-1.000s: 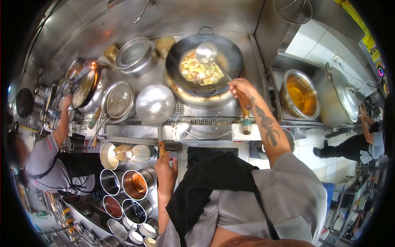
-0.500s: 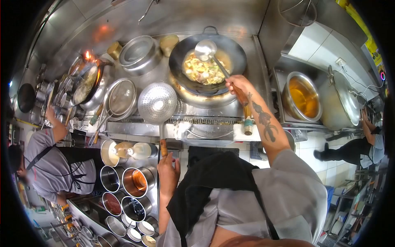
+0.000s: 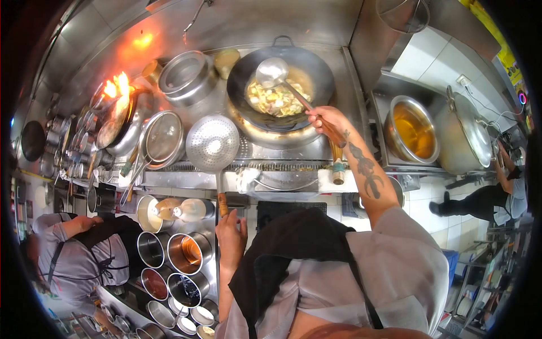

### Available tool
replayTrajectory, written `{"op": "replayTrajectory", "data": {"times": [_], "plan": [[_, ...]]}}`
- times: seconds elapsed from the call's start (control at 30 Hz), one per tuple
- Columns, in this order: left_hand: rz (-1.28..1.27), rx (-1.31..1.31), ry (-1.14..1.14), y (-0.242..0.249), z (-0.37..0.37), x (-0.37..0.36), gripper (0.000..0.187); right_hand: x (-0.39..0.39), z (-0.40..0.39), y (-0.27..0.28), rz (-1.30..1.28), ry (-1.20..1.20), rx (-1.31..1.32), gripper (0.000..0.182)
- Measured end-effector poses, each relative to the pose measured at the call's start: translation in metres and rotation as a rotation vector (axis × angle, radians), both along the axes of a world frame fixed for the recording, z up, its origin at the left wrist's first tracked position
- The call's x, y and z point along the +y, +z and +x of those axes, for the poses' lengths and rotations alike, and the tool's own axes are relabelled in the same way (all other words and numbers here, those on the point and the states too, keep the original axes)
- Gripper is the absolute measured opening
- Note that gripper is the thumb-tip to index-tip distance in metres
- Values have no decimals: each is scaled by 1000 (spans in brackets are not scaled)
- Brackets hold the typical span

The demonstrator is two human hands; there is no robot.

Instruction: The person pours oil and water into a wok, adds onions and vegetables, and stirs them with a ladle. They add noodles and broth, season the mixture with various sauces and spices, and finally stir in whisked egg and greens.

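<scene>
My right hand (image 3: 328,120) is closed round the wooden handle of a steel ladle (image 3: 272,72). The ladle's bowl is over the far left part of a dark wok (image 3: 322,68). Chopped pale yellow-green food (image 3: 275,101) lies in brownish liquid inside the wok. Lower down, my left hand (image 3: 231,230) grips the wooden end of a perforated skimmer (image 3: 213,143), whose round head is held over the stove's front edge, left of the wok. Left of the skimmer, a wire-mesh strainer (image 3: 162,135) rests on a pot.
Flames (image 3: 117,87) rise at another wok (image 3: 116,121) on the left. A pot of amber liquid (image 3: 415,133) stands right, beside a large lidded pot (image 3: 468,133). Sauce containers (image 3: 189,251) line the counter at lower left. One co-worker (image 3: 84,248) bends there; another (image 3: 485,198) stands far right.
The ladle's bowl has moved slightly left in the wok. Flames at the left wok have grown much larger. The left co-worker has turned away from the stove and bent down.
</scene>
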State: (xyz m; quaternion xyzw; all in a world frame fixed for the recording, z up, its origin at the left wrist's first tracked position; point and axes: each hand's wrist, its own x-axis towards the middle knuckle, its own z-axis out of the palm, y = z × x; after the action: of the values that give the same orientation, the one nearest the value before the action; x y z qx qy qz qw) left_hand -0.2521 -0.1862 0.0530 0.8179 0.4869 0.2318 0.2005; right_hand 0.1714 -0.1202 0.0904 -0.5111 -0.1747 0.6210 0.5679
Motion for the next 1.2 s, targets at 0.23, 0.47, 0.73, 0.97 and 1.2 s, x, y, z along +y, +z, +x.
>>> {"op": "replayTrajectory", "data": {"times": [0.23,0.47,0.73,0.97,1.2], "plan": [[-10,14,-7,-2,1,3,29,-15,18,-10,-25,-101,-118,10],[11,45,-68,-3,9,7,29,-23,24,-23,-152,-110,-316,13],[88,16,-127,-4,22,8,29,-23,17,-23,-14,-94,-138,10],[128,21,-157,-3,20,6,29,15,8,-29,-126,-28,-277,15],[52,45,-108,-1,14,0,29,6,6,-25,-76,-22,-139,11]]}}
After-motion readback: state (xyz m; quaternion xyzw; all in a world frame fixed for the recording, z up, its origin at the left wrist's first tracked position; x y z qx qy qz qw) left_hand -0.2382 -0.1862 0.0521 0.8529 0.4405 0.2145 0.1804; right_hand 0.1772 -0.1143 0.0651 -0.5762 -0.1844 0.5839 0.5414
